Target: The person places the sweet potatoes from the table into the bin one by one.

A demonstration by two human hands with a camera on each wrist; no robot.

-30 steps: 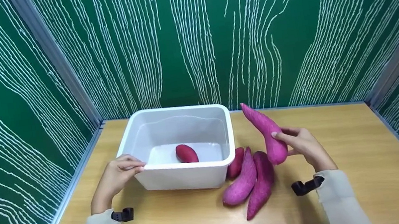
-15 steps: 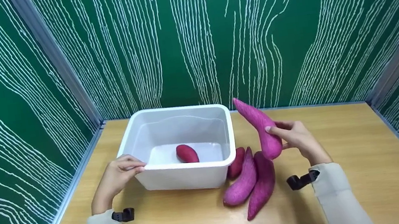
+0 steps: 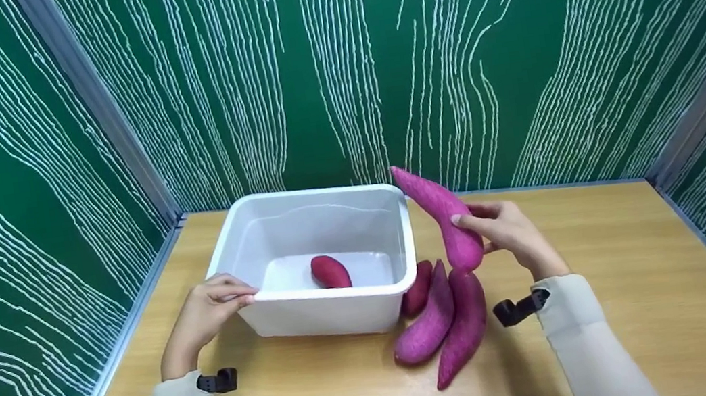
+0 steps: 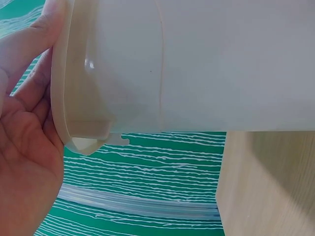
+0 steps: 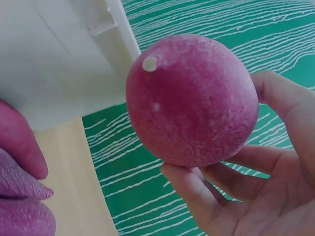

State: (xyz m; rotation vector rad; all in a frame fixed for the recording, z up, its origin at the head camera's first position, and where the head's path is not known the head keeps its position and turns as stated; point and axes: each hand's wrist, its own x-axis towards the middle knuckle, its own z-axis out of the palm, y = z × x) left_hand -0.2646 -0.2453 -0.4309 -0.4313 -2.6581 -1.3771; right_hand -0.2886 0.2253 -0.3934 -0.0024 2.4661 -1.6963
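Just left of and ahead of the right grip (image 3: 511, 232), the long pink sweet potato (image 3: 437, 206) is held up in the air, with that grip clamped on its thick half. Over the last second it has travelled leftward and slightly farther away, while the left grip (image 3: 214, 308) stays pinching the near-left rim of the white bin (image 3: 321, 315). The thin tip, which stood clear to the right of the bin, now meets its far-right corner in the head view; whether they touch cannot be told. So the sweet potato is nearer the bin, though its bulk is outside, on the right grip's side of the wall. Its long axis slants: the narrow end points up, away and left from the right grip, and the blunt end drops toward the near side, facing the right wrist camera. Below and left of that grip, a dark purple sweet potato (image 3: 465, 326) and a paler one (image 3: 430, 324) lie on the bench (image 3: 324, 392).
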